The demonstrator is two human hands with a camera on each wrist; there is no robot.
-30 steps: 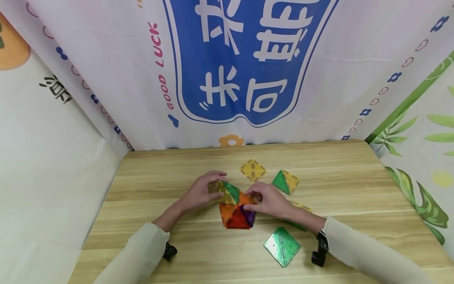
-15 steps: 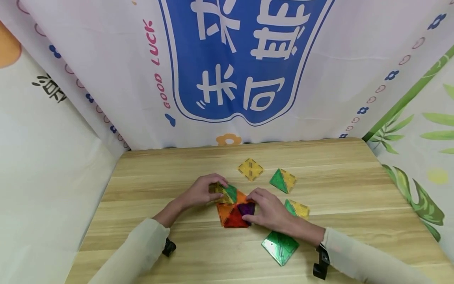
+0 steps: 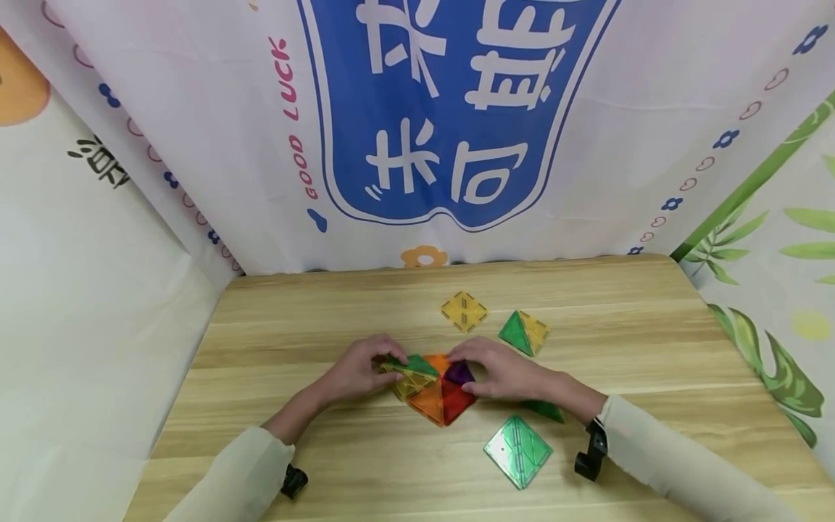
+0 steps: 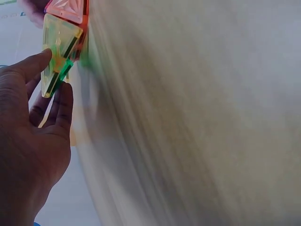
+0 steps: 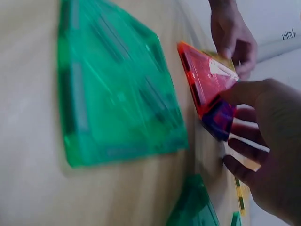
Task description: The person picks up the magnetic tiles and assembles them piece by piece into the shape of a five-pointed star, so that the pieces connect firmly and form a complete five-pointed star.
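Both hands hold a ring of joined triangular magnetic tiles just above or on the table. My left hand [image 3: 361,371] pinches its left side, at a yellow triangle tile [image 4: 59,37] and a green triangle tile [image 3: 425,365], thumb on the yellow face in the left wrist view. On the other side, my right hand [image 3: 501,371] grips the ring at a purple triangle tile [image 5: 219,118] and a red triangle tile [image 5: 207,77], its thumb on the red one. An orange triangle tile [image 3: 428,403] faces the front, and another orange tile [image 3: 438,362] is at the back.
Flat on the wooden table [image 3: 280,326] lie a yellow square of tiles [image 3: 464,312] at the back, a green-and-yellow pair [image 3: 524,333] to its right, and a green square [image 3: 518,452] in front. Another green tile [image 3: 545,410] shows partly under the right forearm.
The ring of tiles has turned counter-clockwise seen from above: the red tile has swung from the front to the right. My left hand has moved left and toward the body.
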